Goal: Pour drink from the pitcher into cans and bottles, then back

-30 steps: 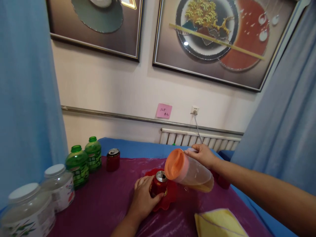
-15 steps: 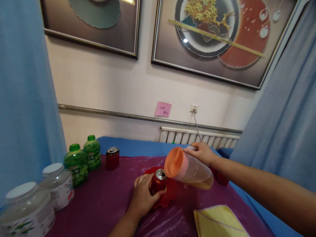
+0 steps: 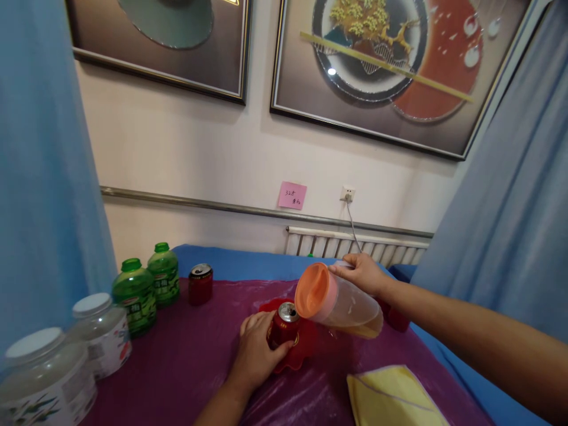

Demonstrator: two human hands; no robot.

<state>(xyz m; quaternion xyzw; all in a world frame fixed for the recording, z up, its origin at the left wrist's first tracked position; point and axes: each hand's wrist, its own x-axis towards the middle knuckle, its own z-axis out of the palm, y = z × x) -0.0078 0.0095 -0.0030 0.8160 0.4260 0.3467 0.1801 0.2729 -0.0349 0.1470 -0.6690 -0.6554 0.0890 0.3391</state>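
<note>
My left hand (image 3: 256,349) is wrapped round a red drink can (image 3: 283,329) with an open top, which stands on a red tray (image 3: 296,354). My right hand (image 3: 361,273) grips the handle of a clear plastic pitcher (image 3: 344,305) with an orange lid (image 3: 312,290). The pitcher is tipped to the left, its lid just above and right of the can's top. Amber liquid lies in the pitcher's lower side.
A purple sheet (image 3: 195,361) covers the blue table. Two green bottles (image 3: 148,287) and another red can (image 3: 200,283) stand at the back left. Two white-lidded jars (image 3: 71,361) are at the near left. A yellow cloth (image 3: 390,399) lies near right. Blue curtains hang on both sides.
The view has drifted slightly; both hands, the can and the tipped pitcher hold nearly the same pose.
</note>
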